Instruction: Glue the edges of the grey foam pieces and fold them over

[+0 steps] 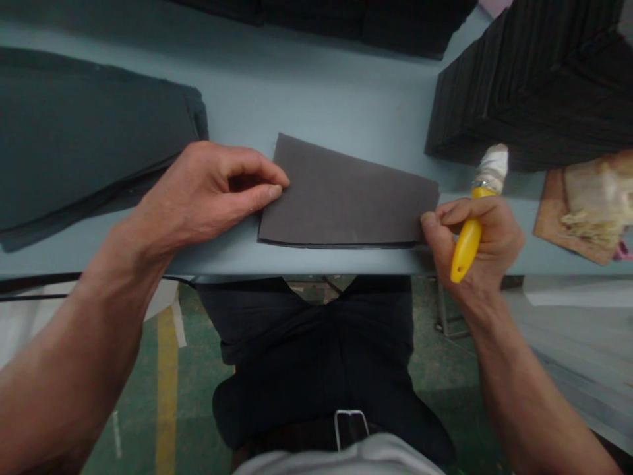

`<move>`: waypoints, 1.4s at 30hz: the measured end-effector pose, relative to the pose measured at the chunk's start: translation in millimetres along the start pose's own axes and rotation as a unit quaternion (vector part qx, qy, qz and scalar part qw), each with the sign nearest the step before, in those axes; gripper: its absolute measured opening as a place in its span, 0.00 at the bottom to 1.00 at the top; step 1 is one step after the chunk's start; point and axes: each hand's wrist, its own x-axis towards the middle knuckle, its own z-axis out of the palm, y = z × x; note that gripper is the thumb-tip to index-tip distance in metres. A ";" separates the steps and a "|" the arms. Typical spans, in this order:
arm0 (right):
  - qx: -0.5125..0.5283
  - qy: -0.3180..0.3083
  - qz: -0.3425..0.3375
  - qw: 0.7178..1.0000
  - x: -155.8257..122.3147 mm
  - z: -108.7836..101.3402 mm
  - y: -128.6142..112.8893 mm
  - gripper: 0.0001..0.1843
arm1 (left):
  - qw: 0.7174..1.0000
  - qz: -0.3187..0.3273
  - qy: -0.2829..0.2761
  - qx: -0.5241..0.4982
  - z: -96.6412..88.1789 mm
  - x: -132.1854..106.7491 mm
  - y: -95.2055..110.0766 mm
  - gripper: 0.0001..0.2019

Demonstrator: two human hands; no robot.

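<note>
A dark grey sheet lies flat near the front edge of the pale blue table. My left hand pinches the sheet's left edge between thumb and fingers. My right hand is closed around a yellow-handled brush, whose pale bristle head points up and away, and its thumb tip touches the sheet's right corner.
A pile of dark grey sheets lies at the left. A tall stack of black sheets stands at the back right. At the right edge a brown board carries pale clumped material. More dark material lies along the far edge.
</note>
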 end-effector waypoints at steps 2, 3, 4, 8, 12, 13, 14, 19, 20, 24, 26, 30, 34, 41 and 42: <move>-0.002 0.000 -0.005 1.000 0.3 0.7 0.0 0.11 | 1.000 -0.001 0.000 0.009 -0.6 -0.2 0.9 0.13; -0.003 -0.002 -0.006 1.000 0.4 1.0 -0.1 0.11 | 1.000 -0.001 0.000 0.013 -0.8 -0.3 1.3 0.13; -0.003 -0.002 -0.005 1.000 0.4 1.4 -0.1 0.12 | 1.000 -0.002 -0.002 0.015 -1.0 -0.5 1.6 0.14; 0.002 -0.004 -0.005 1.000 -0.4 2.1 -1.0 0.12 | 1.000 0.004 -0.002 0.020 -0.5 -1.1 -0.1 0.14; -0.006 -0.008 -0.027 1.000 -0.5 2.0 -3.0 0.11 | 1.000 0.017 0.006 0.026 0.7 -1.6 -3.5 0.14; -0.010 -0.009 -0.030 0.999 -0.3 2.0 -3.2 0.11 | 0.999 0.019 0.005 0.028 0.8 -1.7 -3.8 0.14; -0.014 -0.010 -0.032 0.999 -0.1 2.1 -3.3 0.11 | 0.999 0.021 0.007 0.030 0.9 -1.8 -3.8 0.14; -0.002 -0.005 -0.038 0.999 0.8 2.8 -2.2 0.11 | 0.999 0.020 0.003 0.044 1.1 -2.9 -0.9 0.13; 0.002 -0.006 -0.037 0.999 1.0 2.9 -2.4 0.11 | 0.999 0.022 0.004 0.046 1.1 -3.1 -0.3 0.13; 0.006 -0.008 -0.037 0.999 1.7 2.8 -4.7 0.11 | 0.998 0.039 -0.002 0.058 1.0 -3.8 1.1 0.12; 0.001 -0.007 -0.036 0.999 1.9 2.7 -5.8 0.11 | 0.997 0.045 -0.004 0.069 0.9 -4.0 1.1 0.12; -0.004 -0.013 -0.029 1.000 1.8 2.1 -5.8 0.11 | 0.994 0.055 -0.005 0.093 1.5 -4.4 0.9 0.13; -0.008 -0.009 -0.039 0.999 1.2 2.1 -4.2 0.11 | 0.991 0.060 -0.007 0.115 2.3 -3.9 2.8 0.14; -0.027 -0.010 -0.017 0.999 0.3 2.7 -2.5 0.12 | 0.990 0.059 -0.004 0.129 2.9 -2.1 6.1 0.14; -0.035 -0.005 -0.019 0.999 0.1 2.7 -2.1 0.13 | 0.990 0.056 -0.003 0.130 3.1 -2.2 5.7 0.15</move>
